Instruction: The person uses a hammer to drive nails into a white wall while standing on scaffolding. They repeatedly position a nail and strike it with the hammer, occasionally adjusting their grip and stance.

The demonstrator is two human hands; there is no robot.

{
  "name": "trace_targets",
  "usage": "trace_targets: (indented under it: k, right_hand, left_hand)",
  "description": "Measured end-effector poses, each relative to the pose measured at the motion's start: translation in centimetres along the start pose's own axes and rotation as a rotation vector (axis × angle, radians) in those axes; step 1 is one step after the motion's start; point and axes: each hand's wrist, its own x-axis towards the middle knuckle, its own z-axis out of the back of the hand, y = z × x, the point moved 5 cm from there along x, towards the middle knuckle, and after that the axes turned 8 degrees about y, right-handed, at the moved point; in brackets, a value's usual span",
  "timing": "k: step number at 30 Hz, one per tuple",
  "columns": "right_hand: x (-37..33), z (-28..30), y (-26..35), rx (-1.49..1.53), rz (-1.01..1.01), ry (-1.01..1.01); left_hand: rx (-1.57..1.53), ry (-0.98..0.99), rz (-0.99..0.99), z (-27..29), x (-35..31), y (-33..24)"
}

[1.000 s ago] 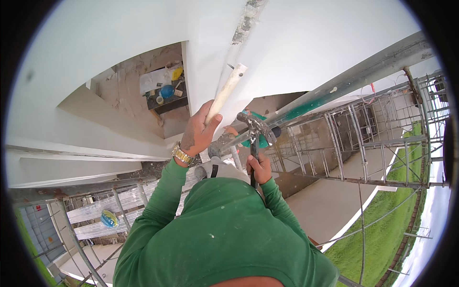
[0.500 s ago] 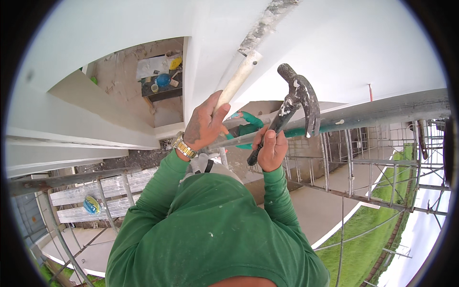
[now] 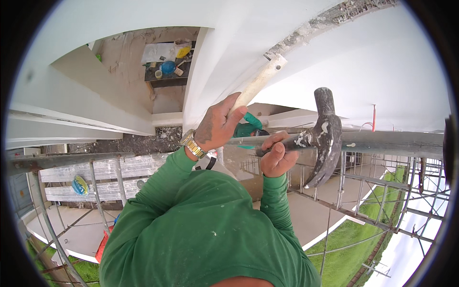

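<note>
High on scaffolding beside a white wall, my left hand (image 3: 217,126) is wrapped around the lower end of a pale wooden strip (image 3: 258,86), which runs up along the wall corner toward a chipped rough seam (image 3: 325,19). Gold watch (image 3: 192,144) on that wrist. My right hand (image 3: 277,155) is closed tight on the handle of a claw hammer (image 3: 322,136); its head, splattered with white, sits out to the right, in front of a grey scaffold pipe (image 3: 397,142). Both sleeves green. Something teal (image 3: 248,126) sits just behind my hands, can't tell what. Below left, scaffold planks (image 3: 105,177) with a yellow-blue item (image 3: 80,185); grass (image 3: 354,253) far below right
</note>
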Motion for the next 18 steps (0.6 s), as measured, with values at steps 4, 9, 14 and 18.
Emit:
trace_targets:
  k: [4,9,14,18]
  right_hand:
    - [0.5,-0.8,-1.1,-0.324,-0.307,0.074]
    - [1.1,-0.8,2.0,-0.171,-0.071,-0.051]
    - [1.8,-0.6,0.2,-0.274,-0.204,-0.005]
    - [1.8,-0.1,2.8,-0.294,-0.325,-0.001]
  left_hand:
    - [-0.012,-0.023,-0.04,-0.1,0.0,0.7]
    - [-0.032,-0.015,0.006,-0.2,0.1,0.6]
    - [-0.048,-0.005,-0.001,-0.3,0.0,-0.3]
    - [-0.025,-0.003,0.03,-0.1,-0.1,-0.2]
